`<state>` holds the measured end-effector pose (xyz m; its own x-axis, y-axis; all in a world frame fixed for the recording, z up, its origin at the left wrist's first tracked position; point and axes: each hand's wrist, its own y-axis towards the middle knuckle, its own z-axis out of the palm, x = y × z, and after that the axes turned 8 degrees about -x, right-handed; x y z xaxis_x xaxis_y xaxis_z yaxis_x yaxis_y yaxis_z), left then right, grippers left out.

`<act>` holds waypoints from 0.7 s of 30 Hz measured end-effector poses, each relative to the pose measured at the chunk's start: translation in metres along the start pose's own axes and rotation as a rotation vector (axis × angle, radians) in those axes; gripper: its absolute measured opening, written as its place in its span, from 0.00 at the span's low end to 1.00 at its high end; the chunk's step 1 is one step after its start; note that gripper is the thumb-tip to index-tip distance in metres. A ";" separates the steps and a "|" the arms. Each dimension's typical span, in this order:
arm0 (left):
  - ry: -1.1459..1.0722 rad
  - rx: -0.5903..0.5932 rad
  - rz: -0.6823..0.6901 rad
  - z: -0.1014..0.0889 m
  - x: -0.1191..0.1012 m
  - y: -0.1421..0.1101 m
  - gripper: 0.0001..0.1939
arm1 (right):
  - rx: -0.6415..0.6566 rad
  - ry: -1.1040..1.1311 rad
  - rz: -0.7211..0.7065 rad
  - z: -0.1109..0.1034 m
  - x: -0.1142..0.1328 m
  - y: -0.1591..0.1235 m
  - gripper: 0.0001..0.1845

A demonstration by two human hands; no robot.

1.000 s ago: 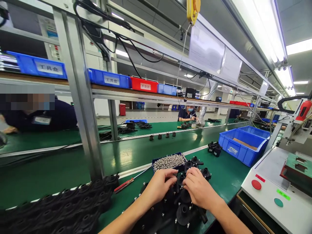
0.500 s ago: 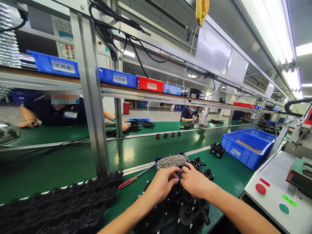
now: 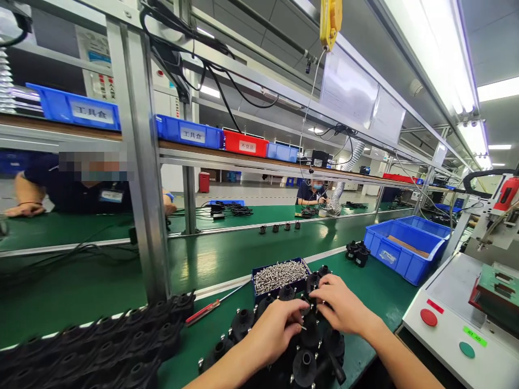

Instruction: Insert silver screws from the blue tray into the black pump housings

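Below the tray of screws, my left hand (image 3: 279, 324) is closed, with a small silver screw (image 3: 303, 328) showing at its thumb tip. To its right, my right hand (image 3: 343, 305) bends its fingers down over the black plastic housings; whatever its fingertips hold is hidden. Round both hands stand several black housings (image 3: 305, 367) with upright round spouts and silver screws at their edges. A dark blue tray (image 3: 256, 294), heaped with loose metal screws (image 3: 279, 275), sits just beyond my hands.
A red-handled screwdriver (image 3: 203, 313) lies left of the tray. Rows of black parts (image 3: 101, 346) fill the lower left. At right stand blue bins (image 3: 399, 251) and a machine with a red button (image 3: 428, 317). Across the bench sit co-workers (image 3: 89, 186) behind a metal post (image 3: 144, 162).
My hands have moved apart: the left is lower, the right a little to the right. The whole view has shifted slightly, and more of the screw tray shows.
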<state>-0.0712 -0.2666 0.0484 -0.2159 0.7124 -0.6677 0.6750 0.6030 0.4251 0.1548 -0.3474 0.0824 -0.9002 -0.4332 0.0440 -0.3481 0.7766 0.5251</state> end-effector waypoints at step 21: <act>0.132 0.108 0.032 0.019 0.001 -0.006 0.34 | -0.079 0.200 0.170 0.032 -0.026 -0.062 0.34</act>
<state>-0.0623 -0.2761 0.0336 -0.2789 0.7757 -0.5662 0.7533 0.5423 0.3720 0.1910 -0.3696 0.0218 -0.8717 -0.3876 0.2999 -0.1682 0.8114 0.5598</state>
